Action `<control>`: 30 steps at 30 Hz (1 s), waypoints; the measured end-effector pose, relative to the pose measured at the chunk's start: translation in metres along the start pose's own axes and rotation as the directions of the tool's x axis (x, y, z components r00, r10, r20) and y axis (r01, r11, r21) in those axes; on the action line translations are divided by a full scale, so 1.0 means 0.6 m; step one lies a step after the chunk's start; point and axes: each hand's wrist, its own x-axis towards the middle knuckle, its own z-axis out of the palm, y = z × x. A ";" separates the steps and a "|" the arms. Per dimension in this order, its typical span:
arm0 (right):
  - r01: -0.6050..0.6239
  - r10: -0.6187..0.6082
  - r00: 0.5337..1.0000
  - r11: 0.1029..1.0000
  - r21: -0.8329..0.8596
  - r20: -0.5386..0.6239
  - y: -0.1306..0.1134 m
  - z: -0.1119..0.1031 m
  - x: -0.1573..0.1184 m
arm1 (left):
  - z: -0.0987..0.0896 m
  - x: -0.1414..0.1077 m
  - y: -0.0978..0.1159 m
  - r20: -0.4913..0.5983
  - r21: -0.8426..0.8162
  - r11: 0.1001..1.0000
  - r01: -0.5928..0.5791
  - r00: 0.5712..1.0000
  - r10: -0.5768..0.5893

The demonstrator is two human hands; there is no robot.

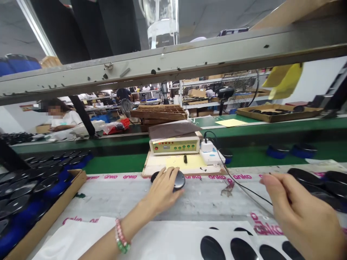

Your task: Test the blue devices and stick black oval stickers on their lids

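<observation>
My left hand (164, 189), a beaded bracelet on its wrist, curls over a round, dark, glossy-topped disc-shaped device (179, 180) at the table's far side. Its fingers cover the disc's left part. On the right, my right hand (303, 213) is closed in a pinch, raised above the table. A tiny dark speck shows at its fingertips, too small to name. Below it lies a white sheet (173, 238) with black round stickers (213, 248). Behind the disc stands a tester box (175, 145) with lights and green buttons.
A carton (54, 213) of blue-and-black round units fills the left. More black-topped units (303, 177) sit at right. A black cable (244, 186) runs from a white power strip (213, 157) toward the right hand. A green conveyor (249, 155) and overhead shelf (162, 59) lie beyond; a person (66, 117) sits far left.
</observation>
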 end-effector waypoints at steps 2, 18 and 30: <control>-0.074 0.076 0.996 0.996 -0.045 0.046 0.010 -0.011 0.023 | 0.012 0.003 -0.010 0.005 -0.001 1.000 -0.013 1.000 0.013; -0.139 0.080 0.949 0.975 0.176 0.306 -0.012 0.035 0.011 | -0.010 -0.035 -0.101 0.030 -0.417 0.866 0.275 0.957 -0.289; 0.244 -0.366 0.791 0.923 0.297 0.490 -0.099 0.070 0.024 | -0.059 0.010 0.026 -0.239 -0.419 0.905 0.077 0.952 -0.193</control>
